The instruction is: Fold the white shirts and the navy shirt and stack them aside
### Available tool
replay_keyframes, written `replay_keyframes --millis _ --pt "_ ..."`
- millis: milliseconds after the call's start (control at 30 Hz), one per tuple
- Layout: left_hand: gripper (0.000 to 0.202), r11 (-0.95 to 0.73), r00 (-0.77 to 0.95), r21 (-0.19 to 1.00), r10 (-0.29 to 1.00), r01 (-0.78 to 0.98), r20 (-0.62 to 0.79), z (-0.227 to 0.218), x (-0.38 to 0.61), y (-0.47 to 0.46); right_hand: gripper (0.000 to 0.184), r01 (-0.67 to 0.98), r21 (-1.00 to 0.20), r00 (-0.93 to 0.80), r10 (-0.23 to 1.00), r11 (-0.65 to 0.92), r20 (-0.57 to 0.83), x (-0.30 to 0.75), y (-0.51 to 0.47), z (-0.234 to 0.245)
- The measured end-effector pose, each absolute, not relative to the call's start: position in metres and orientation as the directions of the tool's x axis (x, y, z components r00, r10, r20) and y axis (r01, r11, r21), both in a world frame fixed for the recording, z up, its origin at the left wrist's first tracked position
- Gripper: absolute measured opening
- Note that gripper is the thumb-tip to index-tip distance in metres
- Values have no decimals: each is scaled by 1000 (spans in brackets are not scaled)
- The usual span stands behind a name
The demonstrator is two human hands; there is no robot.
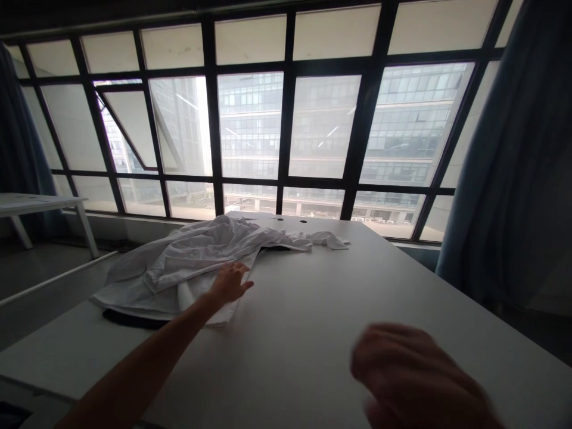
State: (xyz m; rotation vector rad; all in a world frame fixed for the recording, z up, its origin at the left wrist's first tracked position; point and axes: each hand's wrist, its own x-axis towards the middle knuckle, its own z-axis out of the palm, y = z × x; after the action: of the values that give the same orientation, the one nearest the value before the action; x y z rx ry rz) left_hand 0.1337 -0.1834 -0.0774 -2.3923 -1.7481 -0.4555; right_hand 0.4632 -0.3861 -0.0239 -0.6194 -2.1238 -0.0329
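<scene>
A crumpled white garment (196,250) is heaped on the left part of the white table (308,310); its exact kind is hidden by the folds. Something dark (134,319) shows under its near edge. My left hand (231,282) rests at the garment's right side, fingers spread and pointing away from me. Close to the camera, over the table's near right, my right hand (415,369) is smeared by motion. Its fingers look curled, but whether anything is in them cannot be made out.
Two dark round holes (291,220) sit near the table's far edge. A second white table (40,204) stands at the far left. Large windows (250,125) line the wall beyond, one pane tilted open. A blue curtain (504,179) hangs on the right.
</scene>
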Motion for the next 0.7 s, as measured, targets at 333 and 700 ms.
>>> replay_keyframes --millis 333,700 --pt "50 -449 406 216 888 867 216 -105 273 -150 33 903 -226 -318 923 364 218 476 -166 -102" --pt "39 -446 402 228 890 866 213 -139 272 -130 27 864 -353 -269 921 360 282 477 -147 -127"
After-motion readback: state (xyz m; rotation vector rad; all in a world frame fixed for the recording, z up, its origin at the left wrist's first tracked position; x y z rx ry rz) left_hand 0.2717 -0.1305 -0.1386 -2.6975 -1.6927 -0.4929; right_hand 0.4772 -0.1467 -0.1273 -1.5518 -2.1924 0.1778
